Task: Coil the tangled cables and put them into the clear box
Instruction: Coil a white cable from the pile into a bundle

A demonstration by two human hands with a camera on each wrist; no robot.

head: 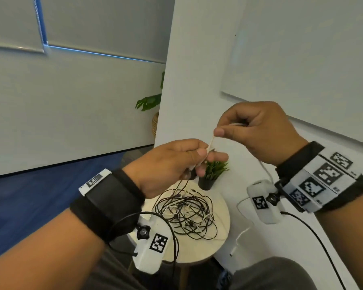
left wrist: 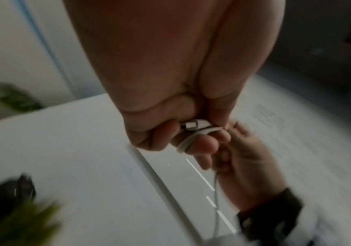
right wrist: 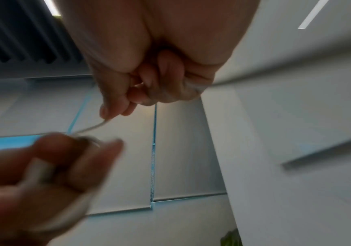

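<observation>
Both hands were raised above a small round worktop [head: 199, 253], working one white cable [head: 210, 143] between them. The left hand [head: 172, 164] had its grip closed on the cable: in the left wrist view several white turns were wound round the curled fingers [left wrist: 200, 146], with a white plug end [left wrist: 193, 125] tucked against the palm. The right hand [head: 258, 130], slightly higher, pinched the same cable between thumb and forefinger, its other fingers curled in. A short taut stretch ran between the two hands, and a slack length [head: 265, 169] dropped below the right wrist. The right wrist view was blurred, so the exact lay of the turns there could not be made out.

On the worktop lay the tangled cables [head: 189, 214], a loose heap of thin dark leads crossed with a few white ones, looping over one another near the middle. Just beyond the heap stood a small green plant in a dark pot [head: 212, 174]
</observation>
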